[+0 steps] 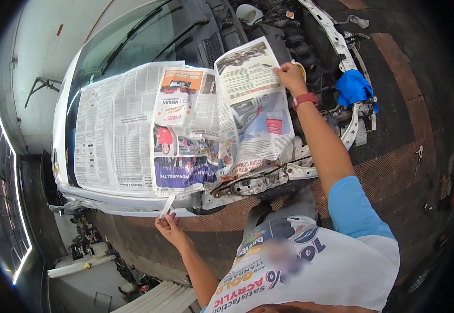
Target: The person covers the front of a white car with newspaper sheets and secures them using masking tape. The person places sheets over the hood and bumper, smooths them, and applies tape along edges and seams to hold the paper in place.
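My left hand (168,228) is closed in a pinch on a short whitish strip (167,204) that looks like tape. The strip stands up from my fingers at the lower edge of the newspaper. My right hand (291,78) grips the right edge of a raised newspaper sheet (258,112) between thumb and fingers, its thumb side hidden in part. That sheet tilts over the edge of the open engine bay. Other newspaper sheets (115,130) lie over the windshield and side of a white vehicle, and a coloured page (185,161) overlaps them in the middle.
The exposed engine bay (276,39) lies beyond my right hand, with a bare white front frame (336,44) and a bunched blue cloth or plastic (354,87). Wiper arms (133,34) cross the windshield. Tools and parts (86,240) crowd the lower left. Brown matting (394,57) covers part of the floor.
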Demonstrator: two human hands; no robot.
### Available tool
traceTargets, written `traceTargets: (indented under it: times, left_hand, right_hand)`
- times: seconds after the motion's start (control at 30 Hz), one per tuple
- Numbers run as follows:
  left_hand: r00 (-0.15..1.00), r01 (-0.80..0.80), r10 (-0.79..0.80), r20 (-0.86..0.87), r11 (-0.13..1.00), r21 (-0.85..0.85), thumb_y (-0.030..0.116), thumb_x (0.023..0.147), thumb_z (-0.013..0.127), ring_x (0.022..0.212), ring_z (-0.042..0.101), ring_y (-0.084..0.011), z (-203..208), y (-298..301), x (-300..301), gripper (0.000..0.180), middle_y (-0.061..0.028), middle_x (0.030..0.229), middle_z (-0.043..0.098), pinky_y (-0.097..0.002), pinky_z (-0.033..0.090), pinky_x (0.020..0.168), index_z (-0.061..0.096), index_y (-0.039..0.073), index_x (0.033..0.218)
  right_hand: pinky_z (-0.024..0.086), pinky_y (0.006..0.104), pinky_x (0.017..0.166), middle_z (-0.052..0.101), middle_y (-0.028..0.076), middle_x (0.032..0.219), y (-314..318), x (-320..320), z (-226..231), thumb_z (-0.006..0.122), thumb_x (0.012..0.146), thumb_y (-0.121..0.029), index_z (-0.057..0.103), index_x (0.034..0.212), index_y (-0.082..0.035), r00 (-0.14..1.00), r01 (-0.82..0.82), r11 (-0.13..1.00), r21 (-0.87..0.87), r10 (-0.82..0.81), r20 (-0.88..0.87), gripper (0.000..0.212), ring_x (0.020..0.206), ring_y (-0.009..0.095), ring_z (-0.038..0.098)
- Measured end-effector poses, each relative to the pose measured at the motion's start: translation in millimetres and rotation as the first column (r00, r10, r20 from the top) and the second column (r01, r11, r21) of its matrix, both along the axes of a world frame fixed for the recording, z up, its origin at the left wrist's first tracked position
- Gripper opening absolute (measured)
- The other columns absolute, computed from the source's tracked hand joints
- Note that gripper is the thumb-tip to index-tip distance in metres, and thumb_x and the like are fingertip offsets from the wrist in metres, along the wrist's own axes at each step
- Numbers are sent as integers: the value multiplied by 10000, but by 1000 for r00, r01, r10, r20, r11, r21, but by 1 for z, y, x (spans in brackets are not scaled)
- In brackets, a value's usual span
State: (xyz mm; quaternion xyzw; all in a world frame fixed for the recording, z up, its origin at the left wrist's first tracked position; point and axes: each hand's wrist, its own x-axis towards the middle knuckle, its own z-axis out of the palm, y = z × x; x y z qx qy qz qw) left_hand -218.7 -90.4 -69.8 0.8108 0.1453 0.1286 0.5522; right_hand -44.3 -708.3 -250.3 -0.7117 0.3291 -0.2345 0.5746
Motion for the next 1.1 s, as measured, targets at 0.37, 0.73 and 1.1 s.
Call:
traceTargets:
  times: [0.37, 0.73, 1.1]
  left_hand:
    - [935, 301, -329, 133, 934, 194, 196, 1169, 644, 1206, 664, -212, 53, -75, 118, 343, -137, 1372, 646, -376, 546, 1040, 517, -11, 1413]
    - [438, 342, -898, 43, 211, 916, 279, 939, 884, 1130, 656, -407, 72, -258, 421, 433, -172, 1188, 718, -506, 517, 990, 660, 43, 1225]
    - [512, 318, -840, -180, -9, 948, 373, 801, 988, 1230, 642, -393, 8, -331, 524, 677, -125, 1235, 708, -503, 497, 1044, 622, 123, 1312]
  right_hand:
    - [595, 499, 989, 820, 244, 1141, 55, -5, -103, 784, 957, -385, 822, 1138, -40, 901, 94, 990, 103, -40, -433, 392, 1120, 431, 780]
    - [544, 560, 1042, 800, 243, 1174, 95, -35, -95, 770, 973, -329, 786, 1088, -51, 828, 172, 984, -51, -172, -533, 302, 1172, 474, 731]
    - [544, 572, 970, 790, 214, 1083, 96, -44, -100, 812, 963, -309, 747, 999, -45, 848, 208, 969, -134, -247, -469, 275, 1099, 479, 718]
